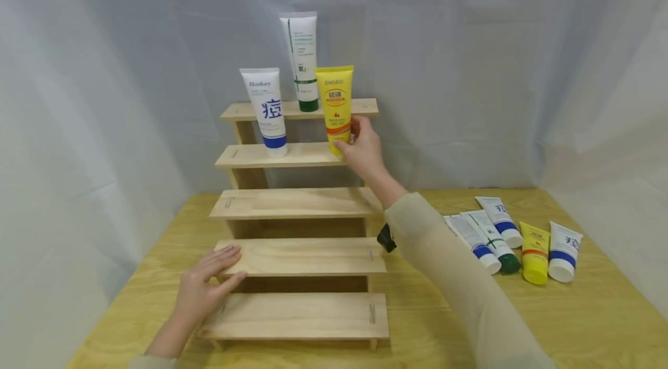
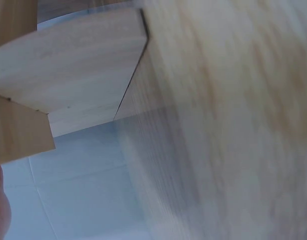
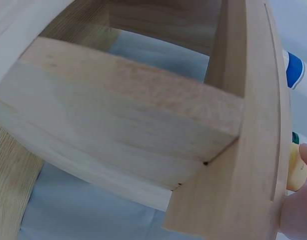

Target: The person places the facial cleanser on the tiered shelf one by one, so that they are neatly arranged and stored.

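Observation:
My right hand (image 1: 366, 151) holds a yellow squeeze tube (image 1: 334, 103) by its lower end, fingers behind and thumb in front. The tube stands upright, cap down, at the right part of the wooden stepped rack's (image 1: 297, 203) second-highest step. Left of it on that step is a white tube with a blue band (image 1: 265, 103). A taller white tube with a green cap (image 1: 302, 55) stands on the top step. My left hand (image 1: 200, 285) rests on the left end of a lower step, fingers extended on top. In the right wrist view, part of the yellow tube (image 3: 296, 172) shows behind the rack.
Several more tubes lie on the wooden table (image 1: 438, 322) at the right, among them a yellow tube (image 1: 534, 253) and a white tube with a green cap (image 1: 493, 238). A small black object (image 1: 386, 238) shows beside the right sleeve. A pale curtain (image 1: 443, 67) hangs behind.

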A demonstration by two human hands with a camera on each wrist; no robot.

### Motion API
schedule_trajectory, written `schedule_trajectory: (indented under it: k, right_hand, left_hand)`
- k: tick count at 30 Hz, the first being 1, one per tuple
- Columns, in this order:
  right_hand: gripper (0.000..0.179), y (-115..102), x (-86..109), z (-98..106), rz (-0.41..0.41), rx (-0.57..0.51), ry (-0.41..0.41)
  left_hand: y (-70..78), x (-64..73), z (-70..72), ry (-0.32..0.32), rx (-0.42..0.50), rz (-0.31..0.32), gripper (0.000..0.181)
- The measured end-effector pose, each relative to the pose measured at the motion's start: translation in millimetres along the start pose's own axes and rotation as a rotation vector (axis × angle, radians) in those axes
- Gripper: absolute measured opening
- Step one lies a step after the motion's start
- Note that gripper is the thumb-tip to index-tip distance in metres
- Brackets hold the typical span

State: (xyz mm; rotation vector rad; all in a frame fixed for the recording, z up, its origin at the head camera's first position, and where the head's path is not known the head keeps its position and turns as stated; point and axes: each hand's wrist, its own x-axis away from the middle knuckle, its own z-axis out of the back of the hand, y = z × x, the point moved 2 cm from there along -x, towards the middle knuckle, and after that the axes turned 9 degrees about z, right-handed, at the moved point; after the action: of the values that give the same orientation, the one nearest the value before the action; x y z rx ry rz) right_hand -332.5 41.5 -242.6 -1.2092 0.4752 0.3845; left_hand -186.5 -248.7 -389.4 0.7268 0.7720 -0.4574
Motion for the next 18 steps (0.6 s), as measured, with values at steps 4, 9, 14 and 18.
schedule_trajectory:
  k: [4,9,14,18]
  right_hand:
    - [0.053,-0.3,4.9,4.7,-0.008,-0.089,0.007]
    - [0.053,4.5,18.1,22.0,-0.016,-0.155,-0.014]
    - [0.050,12.2,35.0,45.6,0.016,-0.136,-0.041]
    - [0.048,16.7,49.1,63.3,0.039,-0.068,-0.079]
  left_hand:
    - [1.1,-0.9,1.7,0.019,-0.001,-0.031,0.036]
    - [-1.0,1.9,-0.9,0.033,-0.001,-0.034,0.036]
    - [-2.0,3.0,-1.2,0.015,-0.010,-0.012,0.037]
    - [-2.2,1.7,-1.3,0.025,-0.007,-0.030,0.037]
